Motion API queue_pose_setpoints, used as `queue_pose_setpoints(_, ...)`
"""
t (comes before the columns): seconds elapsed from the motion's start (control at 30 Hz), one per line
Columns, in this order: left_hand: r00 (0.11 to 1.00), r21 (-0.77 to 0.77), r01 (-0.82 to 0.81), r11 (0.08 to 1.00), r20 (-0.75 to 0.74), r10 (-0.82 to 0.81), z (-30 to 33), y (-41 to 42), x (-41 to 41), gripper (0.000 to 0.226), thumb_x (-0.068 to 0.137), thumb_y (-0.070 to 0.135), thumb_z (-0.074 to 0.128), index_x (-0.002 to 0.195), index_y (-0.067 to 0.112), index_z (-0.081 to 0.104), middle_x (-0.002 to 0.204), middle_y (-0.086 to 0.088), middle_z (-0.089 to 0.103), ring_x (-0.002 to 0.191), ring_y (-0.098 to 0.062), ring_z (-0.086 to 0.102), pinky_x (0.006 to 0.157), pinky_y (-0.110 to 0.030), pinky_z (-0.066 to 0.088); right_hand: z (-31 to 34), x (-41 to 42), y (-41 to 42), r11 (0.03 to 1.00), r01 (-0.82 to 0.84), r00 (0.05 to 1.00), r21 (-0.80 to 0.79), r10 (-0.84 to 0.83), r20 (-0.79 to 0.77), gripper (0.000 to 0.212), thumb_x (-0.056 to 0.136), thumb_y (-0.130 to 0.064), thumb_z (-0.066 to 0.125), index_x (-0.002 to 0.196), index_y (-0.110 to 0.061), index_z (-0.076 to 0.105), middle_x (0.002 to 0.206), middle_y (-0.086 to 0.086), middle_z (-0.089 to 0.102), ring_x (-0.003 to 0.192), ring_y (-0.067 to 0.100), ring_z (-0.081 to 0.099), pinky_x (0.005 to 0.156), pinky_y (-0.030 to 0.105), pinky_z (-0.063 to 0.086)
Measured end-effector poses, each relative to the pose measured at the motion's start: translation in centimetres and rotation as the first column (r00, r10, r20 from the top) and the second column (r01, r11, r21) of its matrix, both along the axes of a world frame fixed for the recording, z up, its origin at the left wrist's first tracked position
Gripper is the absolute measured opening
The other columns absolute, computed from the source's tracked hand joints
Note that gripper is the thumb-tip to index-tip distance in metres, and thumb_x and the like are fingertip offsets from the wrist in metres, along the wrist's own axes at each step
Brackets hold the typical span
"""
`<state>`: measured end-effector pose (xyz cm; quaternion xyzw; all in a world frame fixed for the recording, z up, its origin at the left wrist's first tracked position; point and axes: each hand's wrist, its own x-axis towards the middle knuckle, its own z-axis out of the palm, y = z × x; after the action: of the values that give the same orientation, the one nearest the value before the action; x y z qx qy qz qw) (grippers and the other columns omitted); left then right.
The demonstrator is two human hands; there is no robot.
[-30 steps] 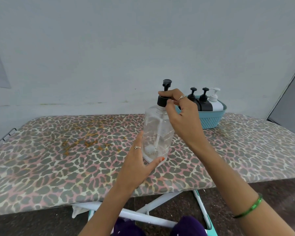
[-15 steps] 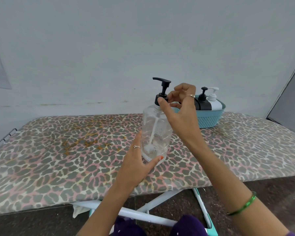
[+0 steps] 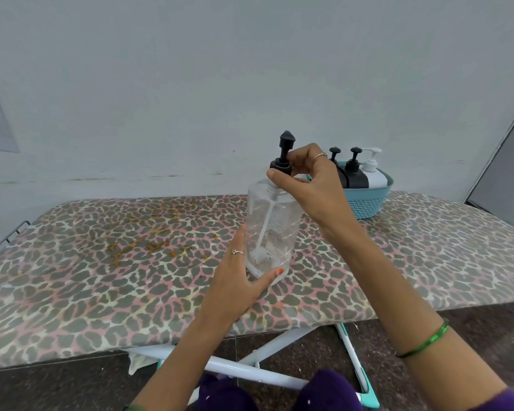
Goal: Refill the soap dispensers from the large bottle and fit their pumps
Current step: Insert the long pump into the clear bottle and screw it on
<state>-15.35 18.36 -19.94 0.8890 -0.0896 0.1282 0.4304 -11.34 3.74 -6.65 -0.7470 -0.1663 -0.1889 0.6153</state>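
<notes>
Left hand (image 3: 235, 280) wraps the near-empty clear bottle (image 3: 272, 229) upright on the tabletop (image 3: 101, 262), right-hand fingers (image 3: 297, 161) pinch the black pump (image 3: 282, 157) collar (judging: twist w/ bottle kept vertical, no wobble).

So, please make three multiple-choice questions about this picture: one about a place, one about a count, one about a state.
1. Where does the blue basket stand?
A. on the floor
B. at the far right of the ironing board
C. in the person's lap

2. How many pump bottles are in the basket?
A. one
B. five
C. three

3. What is the clear bottle like inside?
A. nearly empty
B. full of soap
C. half full of blue liquid

Answers:
1 B: it rests on the patterned cover near the wall.
2 C: two black pumps and one white pump rise from it.
3 A: the pattern shows through it, only residue near the bottom.
</notes>
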Motion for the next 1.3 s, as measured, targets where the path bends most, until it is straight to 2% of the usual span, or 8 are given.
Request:
queue_pose_setpoints(0.1,1.000,0.003,-0.004,1.000,-0.002,0.004,0.0,0.0,0.0,0.101,0.080,0.059,0.068,0.155,0.032,0.004,0.159,0.006,0.028,0.143,-0.009,0.030,0.109,-0.020,0.023,0.1,0.1,0.0,1.000,-0.013,1.000,-0.023,0.013,-0.007,0.025,0.082,-0.020,0.075,0.097,-0.019,0.056,0.094,-0.010,0.065,0.083,-0.001,0.057,0.079,0.018,0.048)
queue_pose_setpoints(0.3,1.000,0.005,-0.003,1.000,-0.004,0.003,0.0,0.0,0.2,0.101,0.079,0.063,0.066,0.154,0.035,0.005,0.158,0.006,0.030,0.143,-0.011,0.032,0.116,-0.035,0.032,0.3,0.2,-1.3,0.969,-0.245,0.966,-0.032,0.241,-0.093,0.029,0.092,-0.008,0.062,0.117,-0.024,0.061,0.116,0.000,0.069,0.113,0.008,0.062,0.105,0.031,0.044)
queue_pose_setpoints(0.43,1.000,0.003,-0.002,1.000,0.009,0.002,0.1,0.0,0.1,0.099,0.077,0.064,0.066,0.153,0.036,0.008,0.156,0.007,0.033,0.142,-0.010,0.035,0.115,-0.035,0.034,0.6,0.5,-1.3,0.986,-0.155,0.985,-0.055,0.150,-0.087,0.027,0.084,-0.010,0.073,0.106,-0.023,0.065,0.106,-0.007,0.071,0.104,0.004,0.064,0.101,0.033,0.047)
queue_pose_setpoints(0.53,1.000,0.016,-0.005,1.000,0.028,0.005,0.1,-0.1,0.0,0.099,0.078,0.063,0.067,0.153,0.035,0.009,0.156,0.007,0.032,0.141,-0.010,0.034,0.113,-0.027,0.031,0.6,0.6,-0.7,0.999,-0.034,0.998,-0.040,0.032,-0.055,0.031,0.074,-0.019,0.082,0.093,-0.020,0.057,0.091,-0.010,0.066,0.082,-0.005,0.061,0.081,0.012,0.048)
queue_pose_setpoints(0.63,0.999,0.017,-0.006,1.000,0.040,0.005,0.1,-0.1,-0.1,0.099,0.078,0.062,0.067,0.153,0.034,0.009,0.156,0.007,0.032,0.141,-0.009,0.034,0.109,-0.021,0.028,0.1,0.5,0.0,1.000,0.005,0.999,0.012,-0.004,-0.049,0.039,0.073,-0.021,0.083,0.089,-0.021,0.048,0.087,-0.008,0.057,0.077,0.001,0.056,0.074,0.014,0.048)
queue_pose_setpoints(0.9,0.999,0.003,-0.004,1.000,0.042,0.004,0.3,-0.1,-0.1,0.097,0.080,0.059,0.068,0.153,0.035,0.009,0.156,0.009,0.032,0.141,-0.007,0.034,0.108,-0.019,0.028,0.0,0.3,-1.3,0.972,-0.230,0.965,-0.041,0.222,-0.135,0.045,0.092,-0.017,0.059,0.136,-0.015,0.050,0.125,-0.003,0.064,0.118,0.004,0.057,0.102,0.022,0.042)
queue_pose_setpoints(1.1,1.000,0.017,-0.010,1.000,0.023,0.010,0.0,0.0,0.0,0.101,0.077,0.063,0.068,0.154,0.034,0.008,0.157,0.007,0.032,0.142,-0.010,0.034,0.116,-0.035,0.033,0.4,0.4,-1.5,0.983,-0.173,0.980,-0.060,0.167,-0.105,0.028,0.084,-0.010,0.071,0.110,-0.015,0.062,0.107,-0.004,0.071,0.102,0.006,0.064,0.094,0.023,0.048)
queue_pose_setpoints(1.3,0.999,0.035,-0.016,0.999,0.032,0.015,0.1,-0.1,-0.1,0.102,0.080,0.058,0.069,0.156,0.026,0.009,0.159,0.004,0.027,0.144,-0.011,0.029,0.111,-0.021,0.024,0.0,0.5,-0.9,0.993,-0.096,0.992,-0.065,0.090,-0.092,0.036,0.078,-0.021,0.079,0.102,-0.018,0.053,0.109,0.009,0.065,0.090,0.010,0.057,0.087,0.026,0.047)
